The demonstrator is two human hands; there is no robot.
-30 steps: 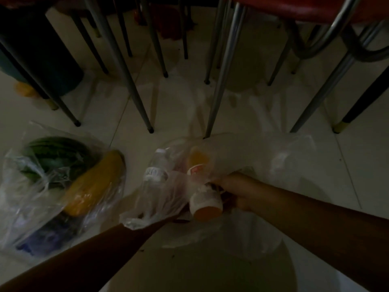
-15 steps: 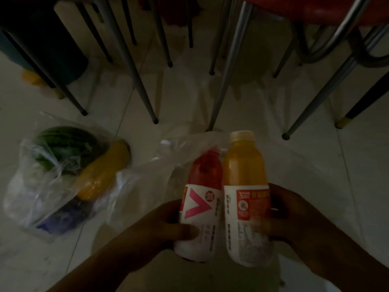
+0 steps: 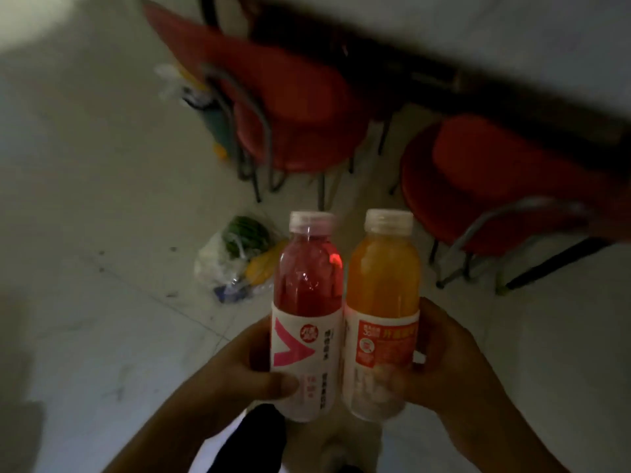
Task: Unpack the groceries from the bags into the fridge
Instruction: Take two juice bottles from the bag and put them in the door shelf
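Plastic bottles, red bottle (image 3: 306, 315) in the left hand (image 3: 239, 373), orange bottle (image 3: 383, 312) in the right hand (image 3: 454, 367), both gripped firmly; beyond them a produce bag (image 3: 235, 264) waits, no fridge visible

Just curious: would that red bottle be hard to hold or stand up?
The red bottle looks nearly full, so probably heavy for its size. Its smooth label may be a bit slippery, though the left hand wraps it. Tall and narrow, it might tip if bumped.
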